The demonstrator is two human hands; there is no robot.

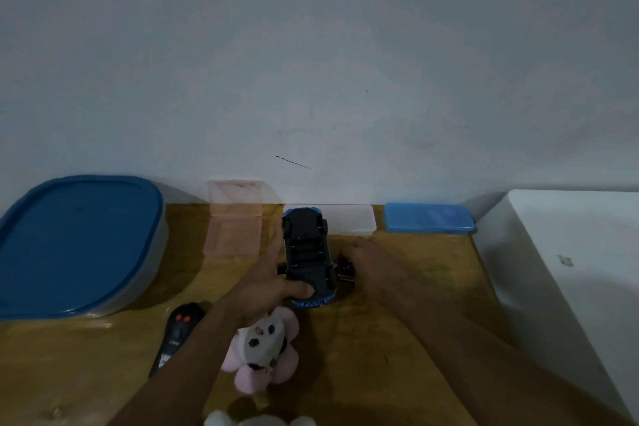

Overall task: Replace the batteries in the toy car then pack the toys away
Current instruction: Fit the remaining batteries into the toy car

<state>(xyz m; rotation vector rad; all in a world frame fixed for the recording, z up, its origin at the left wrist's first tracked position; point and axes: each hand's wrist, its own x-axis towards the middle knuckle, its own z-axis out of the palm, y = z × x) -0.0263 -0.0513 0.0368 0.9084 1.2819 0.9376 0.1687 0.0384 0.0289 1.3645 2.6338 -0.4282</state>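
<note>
At nine o'clock a big tub [83,245] with a blue lid sits at the table's [397,339] left edge, against the wall [311,62]. At seven o'clock a black remote [178,332] lies flat; white lettering on it is too blurred to read. The left hand [268,282] clamps the blue car [307,258], held belly-up near the centre, its battery bay open. Behind it, at eleven o'clock, stands an open pink box [235,218]. A pink plush [264,349] lies under the left forearm at six o'clock. The right hand [371,261] rests beside the car with fingers curled at small dark batteries [345,273]; their grip cannot be told. A clear box [349,220] and blue box [428,218] line the wall at one o'clock. Bare wood lies open at five o'clock, up to a white unit [570,270].
</note>
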